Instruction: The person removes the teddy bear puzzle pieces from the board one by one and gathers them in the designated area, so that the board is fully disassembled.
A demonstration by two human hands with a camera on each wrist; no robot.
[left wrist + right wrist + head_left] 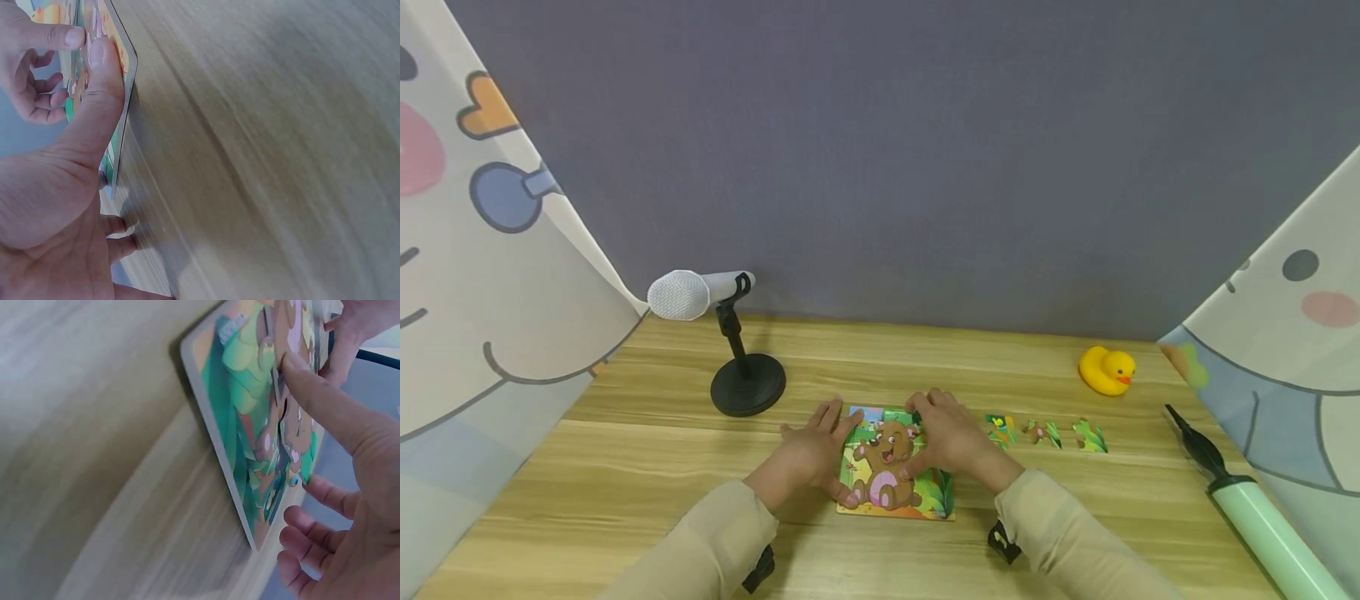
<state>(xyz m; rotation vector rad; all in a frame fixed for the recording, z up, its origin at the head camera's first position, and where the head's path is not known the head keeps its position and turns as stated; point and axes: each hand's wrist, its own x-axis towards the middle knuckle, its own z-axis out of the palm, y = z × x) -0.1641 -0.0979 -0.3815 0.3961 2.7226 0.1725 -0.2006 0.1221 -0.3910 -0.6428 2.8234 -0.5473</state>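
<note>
The puzzle (pixel 895 467) lies flat on the table (pixel 625 467), just right of the mic stand (pixel 747 385) and nearer me than it, squarish, so no real long axis; the bear on it is upright toward me. My left hand (pixel 812 450) rests on the puzzle's left edge, fingers spread and nearly straight, thumb (pixel 100 94) pressing flat on the bear. My right hand (pixel 947 437) covers the right edge and upper right corner, fingers relaxed, thumb (pixel 319 400) pressing the bear too; neither hand pinches anything. Three loose pieces (pixel 1045 433) lie in a row just right of the puzzle, running away from my right hand, which is the nearer one. The duck (pixel 1107 371) sits beyond them, the pump (pixel 1247 500) farther right.
</note>
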